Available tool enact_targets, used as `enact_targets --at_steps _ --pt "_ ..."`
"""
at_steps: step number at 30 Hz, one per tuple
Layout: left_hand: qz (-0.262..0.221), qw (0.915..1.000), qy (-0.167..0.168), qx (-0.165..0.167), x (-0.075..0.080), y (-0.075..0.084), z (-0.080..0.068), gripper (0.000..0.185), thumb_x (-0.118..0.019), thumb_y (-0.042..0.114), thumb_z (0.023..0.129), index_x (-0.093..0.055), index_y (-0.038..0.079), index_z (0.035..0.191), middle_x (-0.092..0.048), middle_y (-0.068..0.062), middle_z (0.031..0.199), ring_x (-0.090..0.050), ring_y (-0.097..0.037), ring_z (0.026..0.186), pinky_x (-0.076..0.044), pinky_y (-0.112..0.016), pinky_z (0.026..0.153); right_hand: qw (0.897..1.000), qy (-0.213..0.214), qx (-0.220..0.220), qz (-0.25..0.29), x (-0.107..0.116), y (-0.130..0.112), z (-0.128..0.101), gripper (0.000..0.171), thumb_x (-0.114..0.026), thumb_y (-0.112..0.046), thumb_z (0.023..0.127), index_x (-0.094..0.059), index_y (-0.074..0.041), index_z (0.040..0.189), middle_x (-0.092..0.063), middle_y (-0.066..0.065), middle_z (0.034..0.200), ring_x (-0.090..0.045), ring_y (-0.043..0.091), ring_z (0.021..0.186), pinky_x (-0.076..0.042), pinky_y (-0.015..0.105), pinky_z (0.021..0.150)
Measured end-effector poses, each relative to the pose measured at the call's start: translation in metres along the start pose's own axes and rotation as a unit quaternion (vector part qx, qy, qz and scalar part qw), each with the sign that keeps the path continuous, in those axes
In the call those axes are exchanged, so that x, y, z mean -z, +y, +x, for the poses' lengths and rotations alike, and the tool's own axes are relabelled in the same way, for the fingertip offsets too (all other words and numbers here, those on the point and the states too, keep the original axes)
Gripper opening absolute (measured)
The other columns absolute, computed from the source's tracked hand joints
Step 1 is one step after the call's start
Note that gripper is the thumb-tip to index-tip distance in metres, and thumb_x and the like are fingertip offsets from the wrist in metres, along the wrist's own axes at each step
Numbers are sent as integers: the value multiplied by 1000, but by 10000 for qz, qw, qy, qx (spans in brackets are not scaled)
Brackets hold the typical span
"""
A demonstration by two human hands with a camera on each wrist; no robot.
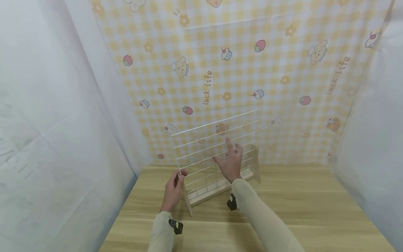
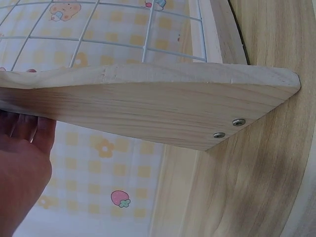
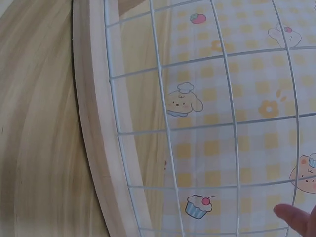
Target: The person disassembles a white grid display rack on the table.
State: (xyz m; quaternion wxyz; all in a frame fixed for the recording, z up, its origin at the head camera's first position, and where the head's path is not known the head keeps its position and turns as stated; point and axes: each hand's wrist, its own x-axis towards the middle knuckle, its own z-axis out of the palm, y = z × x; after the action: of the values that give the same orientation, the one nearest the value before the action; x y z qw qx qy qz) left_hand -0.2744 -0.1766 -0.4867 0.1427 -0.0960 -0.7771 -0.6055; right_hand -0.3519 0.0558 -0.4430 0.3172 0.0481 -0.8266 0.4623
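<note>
A white wire grid panel (image 1: 217, 147) stands upright in a wooden base (image 1: 217, 191) with wooden side feet on the table. My left hand (image 1: 174, 187) pinches the grid's left edge just above the left foot (image 2: 163, 108). My right hand (image 1: 231, 162) is held up with its fingers spread in front of the grid's middle; whether it touches the wires is unclear. In the right wrist view the grid wires (image 3: 227, 128) and the base rail (image 3: 106, 148) fill the frame, with a fingertip (image 3: 296, 217) at the bottom right.
The wooden table (image 1: 315, 206) stretches to the right and toward me. A yellow checked cloth with cartoon prints (image 1: 239, 70) hangs behind the grid. White sheeting (image 1: 56, 122) closes in the left side, and more on the right (image 1: 377, 147).
</note>
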Motion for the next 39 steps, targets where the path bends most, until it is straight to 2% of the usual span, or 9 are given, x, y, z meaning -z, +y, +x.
enact_targets --at_steps 5,8,10,13,18,23,28,33,39 --pt "12 9999 -99 68 3 22 -5 25 -43 23 99 -53 16 120 -58 -4 121 -52 -22 122 -42 -24 103 9995 31 137 -270 1 0 1 91 -82 -38 66 -34 -29 142 -27 23 141 -56 26 88 -51 37 67" --pt "109 9999 -102 82 3 28 -7 24 -44 22 99 -54 17 119 -59 -3 121 -55 -22 119 -43 -25 100 9994 19 110 -337 2 -1 1 90 -82 -40 66 -34 -27 142 -26 22 142 -57 28 90 -52 37 65" --pt "235 9996 -116 67 3 30 -7 23 -44 22 98 -55 18 118 -60 -2 121 -57 -23 116 -44 -34 100 9995 16 59 -324 2 -1 0 90 -81 -40 67 -33 -28 142 -25 22 143 -57 30 91 -53 38 66" --pt "454 9987 -214 35 3 31 -7 23 -44 22 98 -56 20 118 -59 -2 122 -59 -25 111 -46 -39 97 9994 88 70 -326 1 0 0 90 -81 -39 67 -34 -28 142 -25 22 143 -54 30 96 -53 39 66" --pt "698 9960 -549 23 5 33 -6 27 -44 25 98 -54 16 122 -60 -10 121 -59 -30 111 -45 -46 98 9971 383 472 -460 2 -6 6 89 -83 -34 66 -36 -22 141 -28 25 141 -42 35 110 -52 44 72" --pt "756 9954 -595 4 9 36 -4 30 -44 25 98 -53 15 125 -61 -10 120 -59 -31 110 -46 -47 97 9932 674 924 -204 12 -35 37 91 -83 -31 66 -34 -26 142 -28 24 141 -38 37 119 -48 51 84" --pt "514 9976 -462 51 11 28 -1 27 -45 19 98 -53 15 124 -59 -9 124 -59 -30 112 -46 -45 97 9925 627 1034 -185 22 -58 58 90 -81 -34 68 -32 -28 143 -28 23 140 -44 35 109 -48 47 79" --pt "455 9984 -328 101 9 5 6 28 -46 29 97 -53 22 123 -61 -4 121 -59 -27 112 -44 -48 99 9911 733 1108 -131 30 -68 68 89 -82 -35 66 -35 -27 142 -29 23 139 -45 32 105 -48 43 77" --pt "407 9990 -176 -13 5 -3 6 30 -48 40 94 -56 26 119 -62 0 121 -61 -17 109 -46 -42 99 9901 784 1130 -277 39 -79 78 89 -80 -39 67 -32 -29 143 -29 22 139 -45 32 106 -49 44 79"
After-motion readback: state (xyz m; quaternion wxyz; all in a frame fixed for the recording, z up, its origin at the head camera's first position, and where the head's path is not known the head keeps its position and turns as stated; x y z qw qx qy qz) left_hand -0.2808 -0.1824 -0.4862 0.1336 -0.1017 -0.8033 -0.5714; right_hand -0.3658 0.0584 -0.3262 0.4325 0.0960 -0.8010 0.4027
